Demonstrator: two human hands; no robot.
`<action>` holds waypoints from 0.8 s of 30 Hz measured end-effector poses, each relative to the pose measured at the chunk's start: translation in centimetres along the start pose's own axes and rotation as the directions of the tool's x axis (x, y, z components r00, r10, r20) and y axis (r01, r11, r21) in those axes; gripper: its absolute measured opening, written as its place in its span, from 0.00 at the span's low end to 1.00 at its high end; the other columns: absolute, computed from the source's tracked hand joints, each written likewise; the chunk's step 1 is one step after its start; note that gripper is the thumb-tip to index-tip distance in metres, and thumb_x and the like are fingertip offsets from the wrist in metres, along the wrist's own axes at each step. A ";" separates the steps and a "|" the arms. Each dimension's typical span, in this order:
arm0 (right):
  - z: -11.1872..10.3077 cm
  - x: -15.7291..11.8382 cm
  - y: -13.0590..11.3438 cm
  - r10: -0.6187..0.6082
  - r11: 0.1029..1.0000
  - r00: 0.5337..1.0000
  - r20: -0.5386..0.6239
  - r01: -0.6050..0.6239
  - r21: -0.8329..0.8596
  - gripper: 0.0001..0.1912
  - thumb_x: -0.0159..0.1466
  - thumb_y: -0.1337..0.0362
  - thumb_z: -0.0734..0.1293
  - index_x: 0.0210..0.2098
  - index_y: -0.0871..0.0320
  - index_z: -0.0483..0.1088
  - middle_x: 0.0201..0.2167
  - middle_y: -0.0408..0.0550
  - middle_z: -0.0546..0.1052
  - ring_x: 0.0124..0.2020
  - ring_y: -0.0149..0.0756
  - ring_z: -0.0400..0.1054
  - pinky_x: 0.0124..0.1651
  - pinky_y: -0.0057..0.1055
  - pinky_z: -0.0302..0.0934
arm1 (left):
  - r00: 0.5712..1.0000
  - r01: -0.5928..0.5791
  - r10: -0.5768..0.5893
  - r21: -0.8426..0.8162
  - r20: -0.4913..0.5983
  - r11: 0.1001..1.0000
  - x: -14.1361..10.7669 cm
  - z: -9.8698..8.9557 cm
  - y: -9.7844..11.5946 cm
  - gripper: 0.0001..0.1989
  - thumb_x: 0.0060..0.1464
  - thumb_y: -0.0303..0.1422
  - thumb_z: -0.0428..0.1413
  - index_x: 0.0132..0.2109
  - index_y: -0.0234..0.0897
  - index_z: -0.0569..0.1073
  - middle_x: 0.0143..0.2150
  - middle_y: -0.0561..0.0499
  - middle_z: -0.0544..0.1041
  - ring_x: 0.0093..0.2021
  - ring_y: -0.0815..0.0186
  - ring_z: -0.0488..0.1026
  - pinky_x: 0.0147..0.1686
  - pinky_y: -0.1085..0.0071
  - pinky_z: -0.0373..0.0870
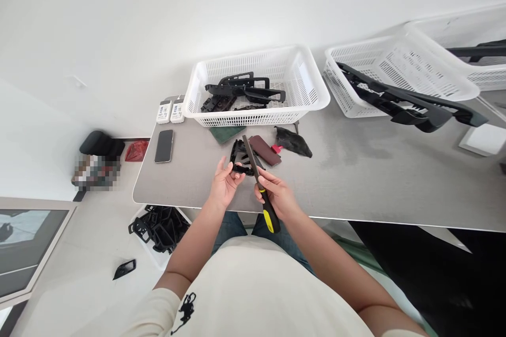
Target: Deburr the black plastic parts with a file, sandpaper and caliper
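Near the table's front edge, my left hand [224, 183] grips the lower left corner of a black plastic frame part [237, 154] between thumb and fingers. My right hand [278, 194] is wrapped around a file [270, 216] with a black and yellow handle. The file's flat grey blade points up and away, lying over the right part of the black frame. Whether blade and frame touch is not clear. Just behind them on the table are a dark red sanding pad [265, 150], a green cloth or sheet [226, 134] and a crumpled black item [293, 142].
A white basket [256, 116] with black parts stands at the table's back; more baskets [348, 108] with long black parts are at the right. A phone [164, 146] and two white boxes [171, 111] lie left. Below left, a bin [156, 255] holds black parts.
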State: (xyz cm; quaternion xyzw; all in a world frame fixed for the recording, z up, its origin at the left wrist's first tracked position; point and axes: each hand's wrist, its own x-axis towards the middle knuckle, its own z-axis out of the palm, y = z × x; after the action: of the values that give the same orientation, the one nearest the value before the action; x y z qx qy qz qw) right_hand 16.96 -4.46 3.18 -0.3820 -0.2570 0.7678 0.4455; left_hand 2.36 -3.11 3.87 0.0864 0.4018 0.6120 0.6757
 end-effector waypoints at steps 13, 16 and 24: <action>-0.4 0.3 0.1 -0.046 0.997 0.999 -0.026 0.044 -0.059 0.34 0.52 0.55 0.70 0.56 0.60 0.67 0.13 0.36 0.66 0.16 0.28 0.55 0.19 0.26 0.46 | 0.993 -0.108 0.096 0.192 0.071 0.975 0.3 -0.5 -1.1 0.15 0.34 0.32 0.68 0.31 0.35 0.73 0.33 0.51 0.80 0.26 0.73 0.74 0.37 0.71 0.72; -0.7 0.4 -0.3 -0.078 0.992 0.997 -0.017 0.076 -0.104 0.32 0.53 0.55 0.69 0.56 0.58 0.68 0.14 0.36 0.66 0.17 0.27 0.55 0.20 0.26 0.47 | 0.990 -0.098 0.074 0.209 0.121 0.973 0.4 -0.6 -0.9 0.15 0.33 0.32 0.68 0.32 0.36 0.75 0.35 0.49 0.81 0.36 0.66 0.77 0.43 0.67 0.72; -1.0 0.0 -0.5 -0.244 0.925 0.969 -0.029 0.224 -0.306 0.25 0.56 0.54 0.67 0.53 0.50 0.70 0.40 0.45 0.75 0.19 0.24 0.57 0.20 0.27 0.54 | 0.943 -0.333 0.328 0.214 0.063 0.918 0.3 0.1 -0.9 0.16 0.40 0.44 0.65 0.31 0.37 0.76 0.36 0.47 0.81 0.44 0.60 0.77 0.48 0.61 0.70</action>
State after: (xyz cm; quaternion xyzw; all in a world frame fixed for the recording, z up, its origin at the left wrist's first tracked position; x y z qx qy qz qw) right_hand 18.08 -4.20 2.97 -0.4370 -0.3994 0.6481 0.4790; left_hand 3.12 -3.06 3.25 0.2357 0.4381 0.6675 0.5541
